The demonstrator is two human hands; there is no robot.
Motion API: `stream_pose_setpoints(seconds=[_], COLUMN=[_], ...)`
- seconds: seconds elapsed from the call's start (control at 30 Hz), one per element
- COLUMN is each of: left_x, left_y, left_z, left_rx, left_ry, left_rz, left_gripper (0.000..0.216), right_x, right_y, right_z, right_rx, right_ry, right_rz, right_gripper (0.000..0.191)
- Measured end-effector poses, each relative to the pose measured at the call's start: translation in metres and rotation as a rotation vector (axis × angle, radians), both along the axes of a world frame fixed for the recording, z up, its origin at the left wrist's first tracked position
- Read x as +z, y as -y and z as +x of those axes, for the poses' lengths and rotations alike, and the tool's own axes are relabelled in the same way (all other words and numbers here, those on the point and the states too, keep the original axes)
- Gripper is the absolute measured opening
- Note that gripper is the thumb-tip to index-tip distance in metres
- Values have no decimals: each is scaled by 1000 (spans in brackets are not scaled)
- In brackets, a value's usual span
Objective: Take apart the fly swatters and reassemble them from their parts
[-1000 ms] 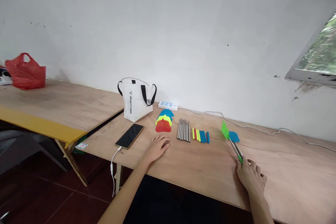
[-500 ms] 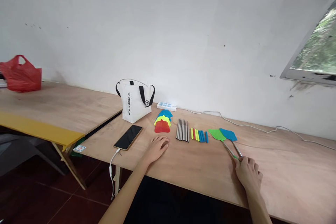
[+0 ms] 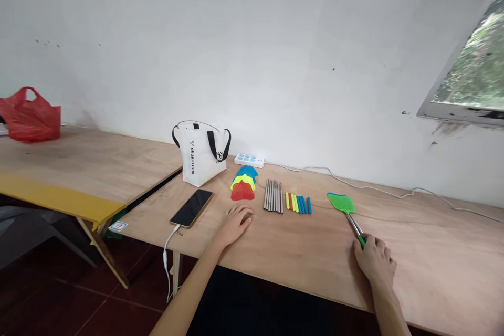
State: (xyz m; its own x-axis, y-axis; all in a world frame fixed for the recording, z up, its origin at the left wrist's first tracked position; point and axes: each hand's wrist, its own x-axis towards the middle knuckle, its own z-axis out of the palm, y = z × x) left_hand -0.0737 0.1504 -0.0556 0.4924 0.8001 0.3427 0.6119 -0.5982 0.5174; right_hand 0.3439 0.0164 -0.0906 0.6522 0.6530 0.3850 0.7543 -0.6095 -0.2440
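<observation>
My left hand (image 3: 235,224) lies flat on the table, fingers stretched out, just in front of several loose swatter heads in red (image 3: 243,191), yellow (image 3: 236,185) and blue (image 3: 248,170). To the right of that hand are a row of metal rods (image 3: 273,196) and a row of short red, yellow and blue handle tubes (image 3: 298,203). My right hand (image 3: 376,260) is closed around the handles of two fly swatters. The green fly swatter (image 3: 343,203) lies over the blue one, whose head is mostly hidden; their metal shafts run side by side.
A phone (image 3: 191,208) with a white charging cable lies left of my left hand. Behind it stands a white tote bag (image 3: 202,160), beside a white power strip (image 3: 249,160) with a cord along the wall. A red plastic bag (image 3: 33,118) sits on the left table (image 3: 94,155).
The two swatter heads, side by side before, now overlap, green over blue, as their shafts came together in my right hand. My left hand stays in place.
</observation>
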Motion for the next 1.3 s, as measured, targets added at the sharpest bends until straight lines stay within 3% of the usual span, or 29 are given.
stream_pose_setpoints(seconds=[0.43,0.73,0.97,1.03,1.17,1.3], left_x=[5,3,0,-1,-7,-11], left_y=[4,3,1,1,0,-2], left_z=[1,1,1,1,0,0], left_rx=[9,14,16,17,45,54], left_ry=[-52,-55,-58,-68,-94,-136], left_rz=[-7,-5,3,4,54,89], left_gripper=[24,22,22,23,28,34], right_x=[-1,10,4,1,-10,-23], right_y=[-1,2,-4,-11,-29,-39], right_z=[3,14,13,0,-41,-81], right_rx=[39,77,94,194,536,691], right_ry=[26,-44,-27,32,93,71], right_rz=[-134,-162,-74,-34,-69,-145], right_gripper=[57,59,61,62,58,57])
